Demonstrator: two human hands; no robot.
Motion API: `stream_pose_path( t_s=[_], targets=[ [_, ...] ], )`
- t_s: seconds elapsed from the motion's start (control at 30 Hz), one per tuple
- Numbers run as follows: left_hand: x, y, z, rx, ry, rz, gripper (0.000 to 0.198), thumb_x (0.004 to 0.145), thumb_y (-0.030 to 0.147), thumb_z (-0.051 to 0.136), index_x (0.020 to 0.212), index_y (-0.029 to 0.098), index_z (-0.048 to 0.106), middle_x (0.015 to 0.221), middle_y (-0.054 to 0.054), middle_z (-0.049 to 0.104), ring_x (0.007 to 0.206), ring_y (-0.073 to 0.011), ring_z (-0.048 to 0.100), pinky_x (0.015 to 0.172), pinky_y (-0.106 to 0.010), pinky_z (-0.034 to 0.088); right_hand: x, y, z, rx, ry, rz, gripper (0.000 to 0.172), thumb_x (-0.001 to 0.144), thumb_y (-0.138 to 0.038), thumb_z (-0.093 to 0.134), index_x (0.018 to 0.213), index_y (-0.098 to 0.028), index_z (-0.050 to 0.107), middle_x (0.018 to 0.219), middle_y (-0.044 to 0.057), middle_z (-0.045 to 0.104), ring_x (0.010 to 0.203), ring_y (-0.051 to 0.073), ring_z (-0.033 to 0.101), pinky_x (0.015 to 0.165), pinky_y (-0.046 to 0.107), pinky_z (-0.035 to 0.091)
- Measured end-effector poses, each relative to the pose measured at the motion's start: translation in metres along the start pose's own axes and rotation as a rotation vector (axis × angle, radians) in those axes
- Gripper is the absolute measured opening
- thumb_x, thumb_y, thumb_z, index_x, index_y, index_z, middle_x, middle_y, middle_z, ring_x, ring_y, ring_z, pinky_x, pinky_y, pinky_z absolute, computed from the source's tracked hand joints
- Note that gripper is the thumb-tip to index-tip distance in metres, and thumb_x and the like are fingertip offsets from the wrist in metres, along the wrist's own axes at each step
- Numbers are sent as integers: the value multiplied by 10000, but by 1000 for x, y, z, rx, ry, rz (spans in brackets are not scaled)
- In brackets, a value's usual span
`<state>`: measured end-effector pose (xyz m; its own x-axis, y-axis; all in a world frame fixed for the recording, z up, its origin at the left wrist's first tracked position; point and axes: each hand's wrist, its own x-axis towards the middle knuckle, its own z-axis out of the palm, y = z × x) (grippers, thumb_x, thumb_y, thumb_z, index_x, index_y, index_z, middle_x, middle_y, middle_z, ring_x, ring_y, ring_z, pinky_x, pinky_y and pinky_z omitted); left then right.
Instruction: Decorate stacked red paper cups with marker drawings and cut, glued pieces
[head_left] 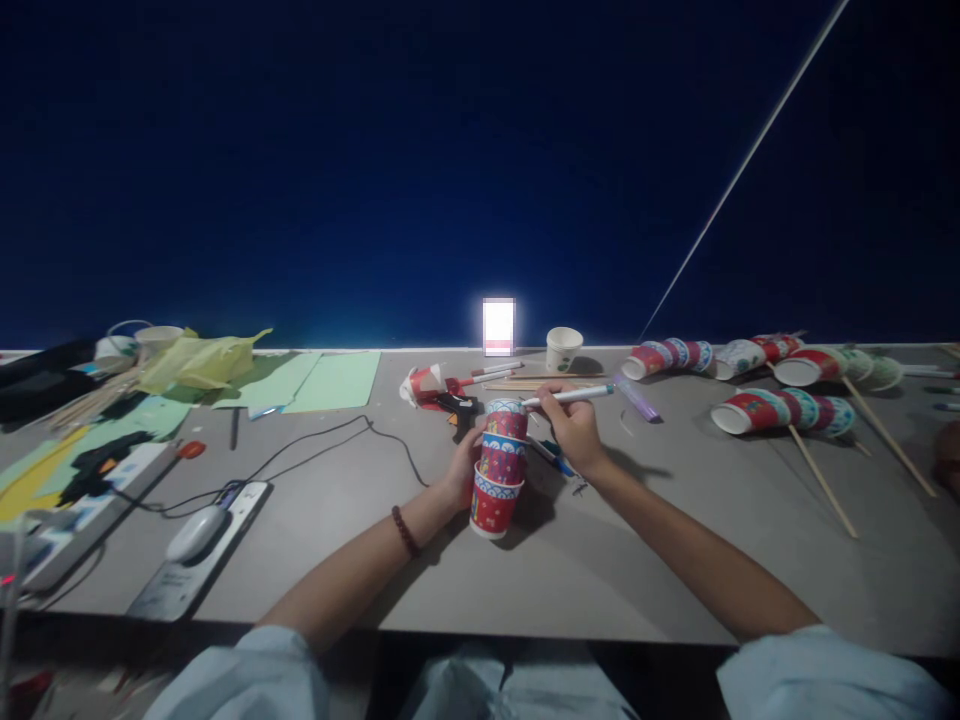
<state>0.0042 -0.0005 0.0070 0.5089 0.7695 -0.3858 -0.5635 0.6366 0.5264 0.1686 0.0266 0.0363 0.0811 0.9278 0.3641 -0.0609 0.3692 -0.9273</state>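
Note:
Over the middle of the table, my left hand (460, 474) is closed around a column of joined paper cups (501, 470), red and purple with blue-and-white patterned bands. My thumb and fingers are partly hidden behind it. My right hand (574, 430) pinches a white marker (576, 394), held almost level with its tip at the top cup. Just behind the column lie a black hot glue gun (457, 407) and a cut red-and-white cup (427, 384). A blue-handled tool (553, 458), partly hidden, rests beneath my right hand.
Several decorated cup columns (784, 411) lie to the right, some with wooden sticks (821, 482). A plain paper cup (564, 350) stands at the back near a purple pen-like item (637, 398). Green paper (334, 382), a power strip (105, 515), and a phone with a white mouse (196, 535) are left.

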Motion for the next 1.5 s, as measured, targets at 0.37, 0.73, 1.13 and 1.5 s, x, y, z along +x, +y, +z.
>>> stream_pose_path(
  t_s=[0.37, 0.73, 1.13, 1.5],
  targets=[
    [0, -1, 4, -3, -96, 9, 584, 865, 552, 423, 964, 28, 661, 804, -175, 718, 670, -255, 683, 656, -343, 508, -1, -1, 0, -20, 0, -23, 216, 813, -418, 608, 804, -203, 591, 710, -3, 623, 679, 146, 588, 626, 249, 462],
    [-2, -1, 1, -13, -20, 62, 486, 831, 483, 492, 914, 38, 668, 760, -147, 716, 647, -219, 670, 672, -317, 501, 1, -11, 0, -96, -32, -1, 238, 805, -430, 605, 768, -196, 575, 658, -7, 625, 647, 151, 612, 606, 252, 479],
    [-1, -2, -1, -59, -100, 40, 469, 797, 482, 540, 912, 46, 670, 774, -145, 717, 671, -221, 669, 676, -318, 503, -4, -12, 2, -159, -68, -55, 204, 804, -401, 616, 783, -199, 596, 741, 0, 631, 665, 141, 596, 614, 247, 482],
    [-6, 0, 6, -67, -86, 47, 397, 776, 450, 557, 850, 79, 678, 739, -125, 714, 652, -213, 661, 656, -304, 491, -6, -14, 2, -151, -116, -67, 197, 793, -400, 634, 781, -203, 627, 776, 16, 657, 736, 164, 616, 696, 282, 506]
  ],
)
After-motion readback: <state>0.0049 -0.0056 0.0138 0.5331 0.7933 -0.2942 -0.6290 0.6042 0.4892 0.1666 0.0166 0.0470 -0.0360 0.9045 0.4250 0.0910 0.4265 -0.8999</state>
